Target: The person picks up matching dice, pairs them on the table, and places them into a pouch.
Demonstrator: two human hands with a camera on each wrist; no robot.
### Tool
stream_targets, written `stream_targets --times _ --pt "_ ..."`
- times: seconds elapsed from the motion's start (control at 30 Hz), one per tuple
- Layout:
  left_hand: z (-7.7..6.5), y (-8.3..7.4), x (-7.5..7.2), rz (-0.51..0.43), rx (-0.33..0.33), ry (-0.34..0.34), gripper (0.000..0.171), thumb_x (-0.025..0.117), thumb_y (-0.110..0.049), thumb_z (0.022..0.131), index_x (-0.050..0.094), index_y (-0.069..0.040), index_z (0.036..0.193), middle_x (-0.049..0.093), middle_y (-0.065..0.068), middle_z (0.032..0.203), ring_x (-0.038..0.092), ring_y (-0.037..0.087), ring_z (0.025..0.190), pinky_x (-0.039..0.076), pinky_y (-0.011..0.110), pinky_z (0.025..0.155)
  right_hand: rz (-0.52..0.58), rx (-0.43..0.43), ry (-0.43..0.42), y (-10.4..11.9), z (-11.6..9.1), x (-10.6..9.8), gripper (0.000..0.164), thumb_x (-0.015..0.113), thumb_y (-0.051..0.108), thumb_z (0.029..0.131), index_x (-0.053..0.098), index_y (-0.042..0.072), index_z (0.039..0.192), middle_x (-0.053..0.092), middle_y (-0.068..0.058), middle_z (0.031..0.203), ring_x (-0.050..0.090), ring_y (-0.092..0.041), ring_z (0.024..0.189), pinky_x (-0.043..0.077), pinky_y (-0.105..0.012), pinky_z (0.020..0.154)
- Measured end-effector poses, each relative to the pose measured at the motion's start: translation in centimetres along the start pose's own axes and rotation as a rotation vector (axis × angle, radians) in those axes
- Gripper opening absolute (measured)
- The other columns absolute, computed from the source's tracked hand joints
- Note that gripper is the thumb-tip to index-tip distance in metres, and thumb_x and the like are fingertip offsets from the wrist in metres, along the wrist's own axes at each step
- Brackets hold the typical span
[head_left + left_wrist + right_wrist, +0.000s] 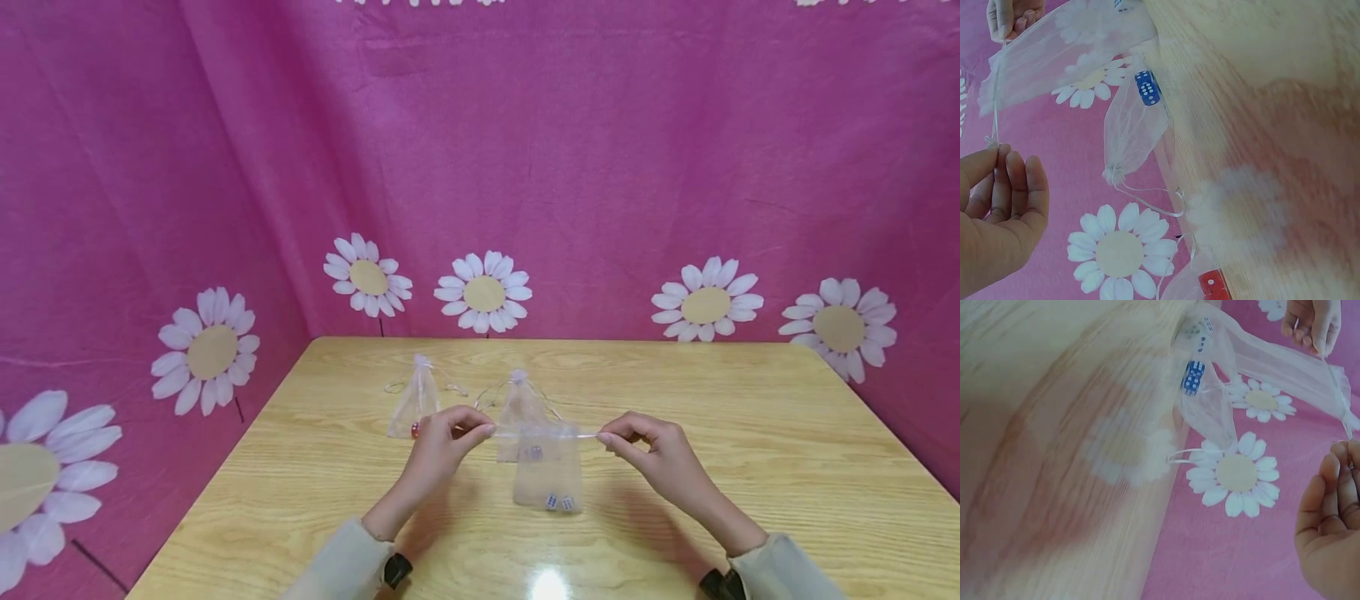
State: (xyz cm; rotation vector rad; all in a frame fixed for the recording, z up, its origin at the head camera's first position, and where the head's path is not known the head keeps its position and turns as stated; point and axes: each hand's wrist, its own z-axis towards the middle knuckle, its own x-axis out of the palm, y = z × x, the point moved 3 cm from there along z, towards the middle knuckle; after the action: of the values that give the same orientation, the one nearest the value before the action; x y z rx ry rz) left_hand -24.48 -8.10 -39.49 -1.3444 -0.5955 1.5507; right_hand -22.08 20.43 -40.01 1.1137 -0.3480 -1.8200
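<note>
A sheer white organza drawstring pouch hangs between the two hands, with two white dice at its bottom. My left hand pinches the drawstring at the left of the pouch's mouth. On the other side, my right hand pinches the opposite end between thumb and fingertips. The white drawstring is stretched straight from hand to hand, and the mouth looks only slightly gathered. Just behind stands a second pouch, its neck drawn tight, holding blue dice.
A third cinched pouch sits farther left on the wooden table, a red die in it partly hidden by my left hand in the head view. A pink cloth with white daisies hangs behind the table and along its left side.
</note>
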Motion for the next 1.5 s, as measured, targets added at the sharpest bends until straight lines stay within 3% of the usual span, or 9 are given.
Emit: stream_targets --times 0.37,0.6,0.87,1.2,1.37,1.5 --pt "0.0 0.0 -0.4 0.003 0.024 -0.079 0.009 0.07 -0.017 0.09 0.074 -0.01 0.093 0.073 0.006 0.087 0.061 0.007 0.074 0.053 0.016 0.067 0.021 0.068 -0.069 -1.0 -0.4 -1.1 0.013 0.068 0.006 0.09 0.07 0.019 0.086 0.067 0.009 0.074 0.06 -0.001 0.069 0.047 -0.023 0.057" --pt "0.3 -0.1 -0.7 -0.014 0.029 -0.136 0.008 0.071 -0.015 0.088 0.074 -0.007 0.089 0.072 0.008 0.081 0.058 0.006 0.069 0.05 0.015 0.064 0.003 0.105 -0.142 -1.7 -0.5 -2.4 0.005 0.068 0.006 0.091 0.071 0.01 0.088 0.065 0.009 0.072 0.06 -0.001 0.066 0.048 -0.019 0.061" --pt "0.6 -0.4 -0.4 -0.006 0.056 -0.15 0.009 0.071 -0.013 0.089 0.073 -0.005 0.091 0.072 0.01 0.081 0.056 0.003 0.069 0.05 0.015 0.064 -0.023 0.126 -0.172 -2.0 -0.7 -3.4 0.004 0.068 0.007 0.091 0.071 0.009 0.088 0.065 0.008 0.071 0.059 -0.004 0.063 0.045 -0.018 0.06" --pt "2.1 -1.7 2.6 -0.027 0.039 -0.076 0.011 0.07 -0.016 0.09 0.074 -0.006 0.091 0.073 0.011 0.082 0.057 0.004 0.07 0.05 0.015 0.063 -0.054 0.205 -0.186 -3.5 -1.3 -6.3 0.008 0.067 0.013 0.093 0.07 0.006 0.089 0.06 0.019 0.068 0.055 -0.002 0.062 0.043 -0.019 0.056" --pt "3.5 -2.4 4.6 -0.014 0.103 -0.069 0.012 0.071 -0.015 0.089 0.074 -0.004 0.09 0.074 0.012 0.082 0.059 0.002 0.071 0.052 0.015 0.067 -0.064 0.275 -0.184 -5.0 -1.5 -8.0 0.015 0.065 0.019 0.095 0.07 0.005 0.094 0.06 0.021 0.069 0.054 -0.002 0.063 0.043 -0.021 0.052" --pt "4.3 -2.6 5.9 -0.016 0.097 -0.051 0.012 0.07 -0.016 0.09 0.074 -0.005 0.091 0.072 0.011 0.082 0.056 0.001 0.07 0.051 0.014 0.066 -0.066 0.312 -0.185 -6.0 -1.7 -8.8 0.02 0.064 0.022 0.095 0.07 0.003 0.096 0.06 0.021 0.069 0.054 -0.003 0.063 0.044 -0.022 0.052"
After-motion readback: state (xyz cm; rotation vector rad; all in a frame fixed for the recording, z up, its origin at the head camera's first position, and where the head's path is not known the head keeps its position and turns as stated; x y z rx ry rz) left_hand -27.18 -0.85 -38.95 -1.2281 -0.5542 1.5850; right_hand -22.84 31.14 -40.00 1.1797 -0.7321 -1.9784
